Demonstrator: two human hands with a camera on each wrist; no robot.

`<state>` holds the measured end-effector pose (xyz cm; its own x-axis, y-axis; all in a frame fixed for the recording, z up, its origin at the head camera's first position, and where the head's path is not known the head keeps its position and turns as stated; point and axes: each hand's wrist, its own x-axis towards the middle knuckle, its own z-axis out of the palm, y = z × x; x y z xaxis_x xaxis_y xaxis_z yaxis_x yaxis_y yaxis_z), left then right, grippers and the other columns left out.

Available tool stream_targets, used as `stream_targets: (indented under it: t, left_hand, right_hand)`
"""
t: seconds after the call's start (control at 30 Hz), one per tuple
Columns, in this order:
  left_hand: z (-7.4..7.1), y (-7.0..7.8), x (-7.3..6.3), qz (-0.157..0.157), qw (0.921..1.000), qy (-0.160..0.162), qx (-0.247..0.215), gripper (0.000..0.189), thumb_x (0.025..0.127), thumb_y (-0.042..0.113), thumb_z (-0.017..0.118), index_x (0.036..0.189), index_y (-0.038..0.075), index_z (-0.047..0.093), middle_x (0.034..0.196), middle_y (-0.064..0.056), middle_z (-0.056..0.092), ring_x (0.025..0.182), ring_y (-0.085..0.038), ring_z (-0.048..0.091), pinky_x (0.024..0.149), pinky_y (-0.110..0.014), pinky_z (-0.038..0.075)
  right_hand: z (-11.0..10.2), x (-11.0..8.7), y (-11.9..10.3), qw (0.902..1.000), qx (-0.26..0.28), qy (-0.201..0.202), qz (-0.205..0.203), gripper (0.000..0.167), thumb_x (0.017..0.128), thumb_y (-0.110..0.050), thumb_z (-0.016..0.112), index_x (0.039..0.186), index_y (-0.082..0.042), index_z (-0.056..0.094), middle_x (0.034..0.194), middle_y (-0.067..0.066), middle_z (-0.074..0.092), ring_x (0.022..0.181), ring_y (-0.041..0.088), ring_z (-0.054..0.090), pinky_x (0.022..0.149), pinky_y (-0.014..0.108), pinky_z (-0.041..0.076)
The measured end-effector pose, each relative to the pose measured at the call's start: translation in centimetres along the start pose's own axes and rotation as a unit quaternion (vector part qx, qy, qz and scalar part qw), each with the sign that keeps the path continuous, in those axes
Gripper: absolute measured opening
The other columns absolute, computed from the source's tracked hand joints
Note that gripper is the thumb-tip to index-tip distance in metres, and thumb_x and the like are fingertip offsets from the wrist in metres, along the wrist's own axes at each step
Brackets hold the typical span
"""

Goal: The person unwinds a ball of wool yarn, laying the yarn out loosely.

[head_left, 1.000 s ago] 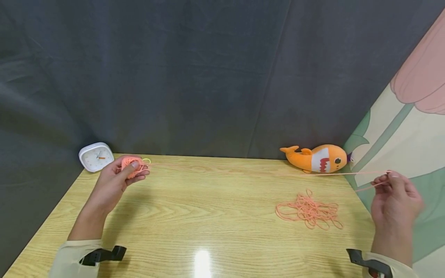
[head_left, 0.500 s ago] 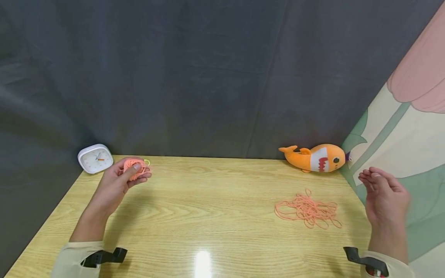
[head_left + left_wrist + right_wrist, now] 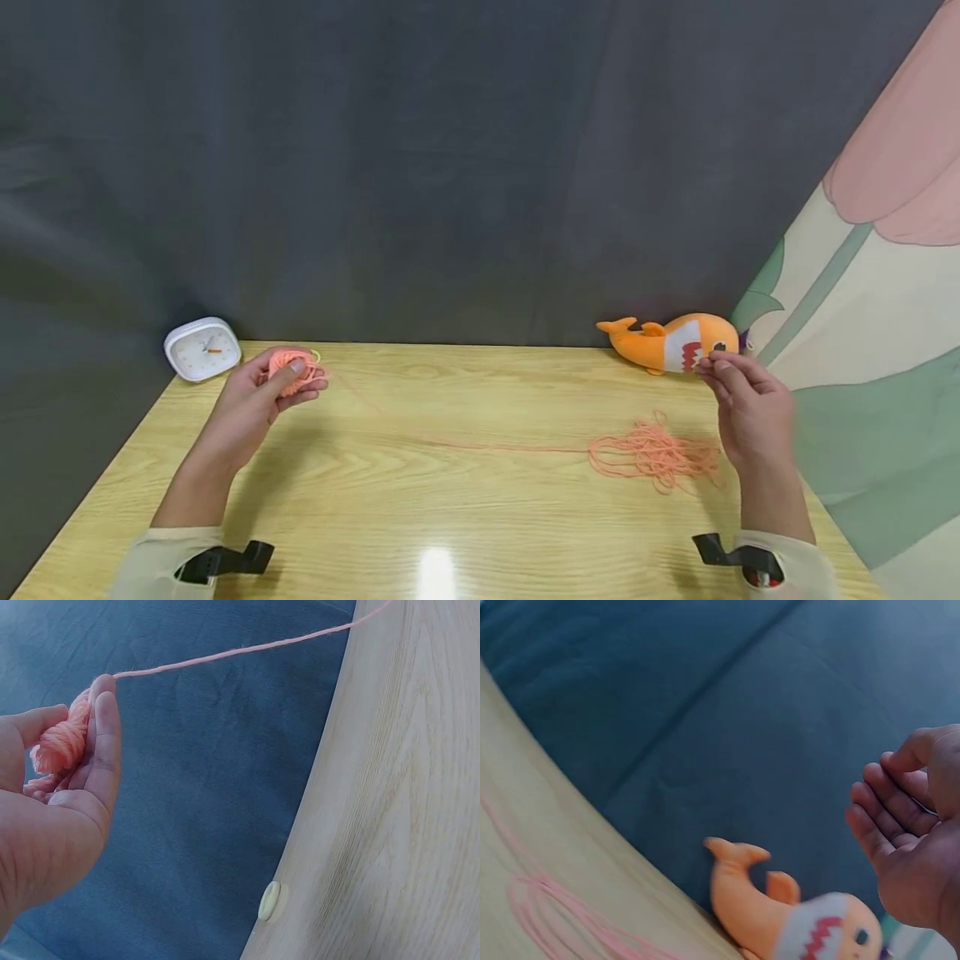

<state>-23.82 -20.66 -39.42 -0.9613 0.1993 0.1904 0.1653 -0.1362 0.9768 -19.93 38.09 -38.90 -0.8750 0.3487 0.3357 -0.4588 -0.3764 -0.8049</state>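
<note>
The left hand (image 3: 258,396) pinches the yarn ball (image 3: 64,741) under its thumb; the right hand (image 3: 753,408) bends its fingers (image 3: 896,799) loosely, holding nothing visible. Working the strand (image 3: 502,447) seems the current step; next calls for catching it. One ball, one strand, one heap (image 3: 656,454) on the tabletop (image 3: 420,500) (behind: one clock (image 3: 202,350), one plush shark (image 3: 637,343)).

Coral yarn ball (image 3: 282,360), wound, in left hand (image 3: 251,400). Loose coral yarn (image 3: 652,454) tangled on table (image 3: 420,500), strand (image 3: 510,448) between.
</note>
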Motion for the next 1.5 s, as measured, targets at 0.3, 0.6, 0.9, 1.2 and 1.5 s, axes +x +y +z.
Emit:
stream_targets:
  t: [0.3, 0.6, 0.9, 1.2, 1.5]
  left_hand:
    - [0.3, 0.1, 0.0, -0.007, 0.9999, 0.005, 0.008, 0.019, 0.105, 0.017, 0.06, 0.122, 0.007, 0.058, 0.104, 0.004, 0.078, 0.095, -0.008, 0.077, 0.085, -0.021, 0.062]
    - [0.6, 0.1, 0.1, -0.015, 0.9996, 0.007, 0.021, 0.022, 0.105, 0.02, 0.061, 0.123, 0.008, 0.057, 0.104, 0.005, 0.077, 0.096, -0.007, 0.077, 0.086, -0.02, 0.061]
    - [0.6, 0.4, 0.1, -0.018, 0.9996, 0.01, 0.019, 0.029, 0.105, 0.02, 0.061, 0.126, 0.002, 0.055, 0.103, 0.005, 0.077, 0.095, -0.008, 0.077, 0.085, -0.02, 0.062]
    - [0.8, 1.0, -0.1, -0.014, 0.9996, 0.015, 0.02, 0.022, 0.105, 0.019, 0.061, 0.122, 0.006, 0.057, 0.103, 0.006, 0.078, 0.094, -0.007, 0.077, 0.086, -0.02, 0.061]
    - [0.8, 0.8, 0.0, -0.006, 0.9999, 0.004, 0.011, 0.017, 0.105, 0.017, 0.061, 0.12, 0.008, 0.06, 0.102, 0.004, 0.078, 0.094, -0.008, 0.077, 0.086, -0.021, 0.062]
  right_hand:
    - [4.7, -0.4, 3.7, 0.994, -0.068, -0.084, 0.012, 0.014, 0.102, 0.0, 0.061, 0.107, 0.005, 0.072, 0.097, 0.005, 0.077, 0.09, 0.016, 0.074, 0.09, 0.025, 0.061]
    - [9.3, -1.1, 6.7, 0.9847, -0.113, -0.128, 0.039, 0.024, 0.102, -0.006, 0.064, 0.114, 0.015, 0.065, 0.097, 0.001, 0.077, 0.091, 0.013, 0.073, 0.094, 0.023, 0.06]
    - [13.4, -2.2, 9.3, 0.975, -0.149, -0.148, 0.073, 0.024, 0.102, -0.008, 0.065, 0.114, 0.012, 0.065, 0.098, -0.001, 0.075, 0.092, 0.013, 0.073, 0.095, 0.025, 0.059]
    - [16.8, -3.7, 12.5, 0.9633, -0.174, -0.171, 0.112, 0.026, 0.102, -0.008, 0.062, 0.117, 0.013, 0.065, 0.096, -0.003, 0.073, 0.094, 0.012, 0.071, 0.094, 0.024, 0.059]
    - [19.9, -5.5, 15.4, 0.9532, -0.175, -0.205, 0.137, 0.025, 0.101, -0.008, 0.063, 0.117, 0.011, 0.067, 0.098, 0.001, 0.073, 0.103, 0.035, 0.07, 0.094, 0.027, 0.059]
